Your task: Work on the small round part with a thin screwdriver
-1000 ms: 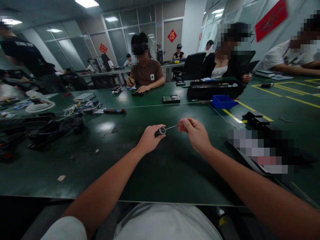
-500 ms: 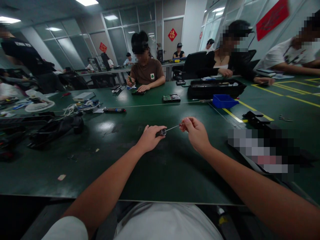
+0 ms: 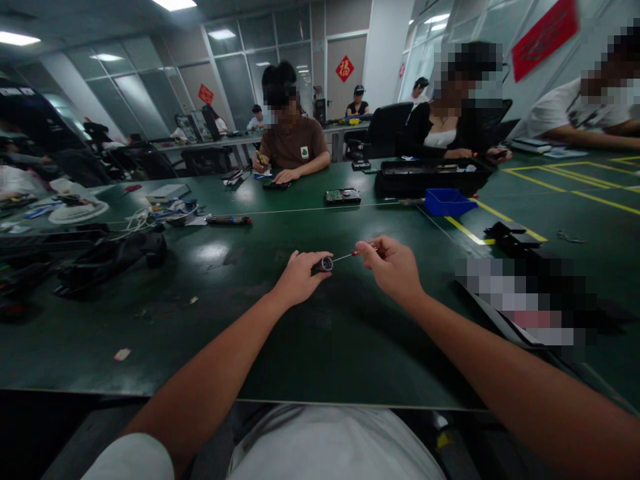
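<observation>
In the middle of the head view, my left hand [image 3: 299, 277] is closed around a small dark cylindrical part [image 3: 325, 265] whose round, silvery end faces right. My right hand [image 3: 397, 267] pinches the red handle of a thin screwdriver [image 3: 344, 257]. Its shaft points left, and the tip meets the round end of the cylindrical part; whether it sits in a screw is too small to tell. Both hands are just above the green table [image 3: 320, 347].
Across the table a bare circuit board drive [image 3: 343, 196] lies near a black tray [image 3: 433, 179] and a blue bin [image 3: 450, 202]. A pen-shaped tool [image 3: 229, 220] and a black bag-like bundle [image 3: 115, 260] are at left. Co-workers sit opposite and at right.
My right-hand fingers have shifted on the screwdriver, so more of its red handle shows. The left hand stays put. At right, a co-worker's hands have drawn back.
</observation>
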`<state>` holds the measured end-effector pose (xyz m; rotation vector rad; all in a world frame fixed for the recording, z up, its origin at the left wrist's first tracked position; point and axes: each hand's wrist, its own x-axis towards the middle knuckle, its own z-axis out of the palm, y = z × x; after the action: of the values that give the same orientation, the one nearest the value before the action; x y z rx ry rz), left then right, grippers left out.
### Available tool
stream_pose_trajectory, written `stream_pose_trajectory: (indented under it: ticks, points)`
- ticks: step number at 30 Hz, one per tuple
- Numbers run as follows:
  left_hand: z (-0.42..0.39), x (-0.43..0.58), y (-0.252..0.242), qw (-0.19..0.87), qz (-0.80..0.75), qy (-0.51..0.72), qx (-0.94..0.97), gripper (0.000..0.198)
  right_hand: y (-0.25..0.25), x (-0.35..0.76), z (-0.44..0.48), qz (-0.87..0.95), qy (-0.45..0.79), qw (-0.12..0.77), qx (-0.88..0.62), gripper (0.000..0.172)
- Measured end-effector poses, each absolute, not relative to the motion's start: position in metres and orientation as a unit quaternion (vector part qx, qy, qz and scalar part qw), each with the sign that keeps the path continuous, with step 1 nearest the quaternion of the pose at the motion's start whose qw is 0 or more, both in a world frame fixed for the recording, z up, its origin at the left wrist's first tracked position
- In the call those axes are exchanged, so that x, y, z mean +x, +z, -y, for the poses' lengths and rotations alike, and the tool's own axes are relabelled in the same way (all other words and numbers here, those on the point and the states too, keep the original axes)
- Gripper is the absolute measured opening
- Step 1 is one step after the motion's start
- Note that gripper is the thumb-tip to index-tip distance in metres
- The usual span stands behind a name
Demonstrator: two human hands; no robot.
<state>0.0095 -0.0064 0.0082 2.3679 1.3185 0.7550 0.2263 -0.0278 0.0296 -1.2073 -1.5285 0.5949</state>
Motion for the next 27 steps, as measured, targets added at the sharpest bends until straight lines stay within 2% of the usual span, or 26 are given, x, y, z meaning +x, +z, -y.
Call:
stream_pose_trajectory:
  ticks: [5, 9, 11, 13, 15, 19, 22, 27]
  points:
    - [0.007, 0.009, 0.006, 0.165, -0.460, 0.262, 0.832, 0.038, 0.029, 0.224, 0.031, 0.673, 0.228, 0.525, -0.468, 0.022]
    - [0.006, 0.008, 0.005, 0.167, -0.454, 0.257, 0.837, 0.039, 0.027, 0.225, 0.031, 0.688, 0.195, 0.490, -0.499, 0.032]
    - [0.006, 0.008, 0.005, 0.167, -0.453, 0.255, 0.838, 0.038, 0.024, 0.224, 0.031, 0.682, 0.192, 0.502, -0.496, 0.028]
    - [0.006, 0.008, 0.006, 0.166, -0.458, 0.256, 0.835, 0.038, 0.021, 0.223, 0.030, 0.667, 0.215, 0.531, -0.477, 0.020]
    - [0.006, 0.009, 0.008, 0.164, -0.464, 0.262, 0.830, 0.038, 0.018, 0.221, 0.027, 0.643, 0.253, 0.561, -0.456, 0.019]
    - [0.008, 0.008, 0.012, 0.149, -0.459, 0.292, 0.826, 0.037, 0.013, 0.223, 0.014, 0.552, 0.382, 0.610, -0.421, 0.027]
    - [0.007, 0.006, 0.012, 0.145, -0.455, 0.275, 0.834, 0.038, 0.009, 0.230, 0.003, 0.484, 0.467, 0.610, -0.421, 0.035]
    - [0.003, 0.004, 0.008, 0.154, -0.465, 0.228, 0.842, 0.039, 0.004, 0.233, -0.001, 0.503, 0.400, 0.614, -0.458, 0.035]
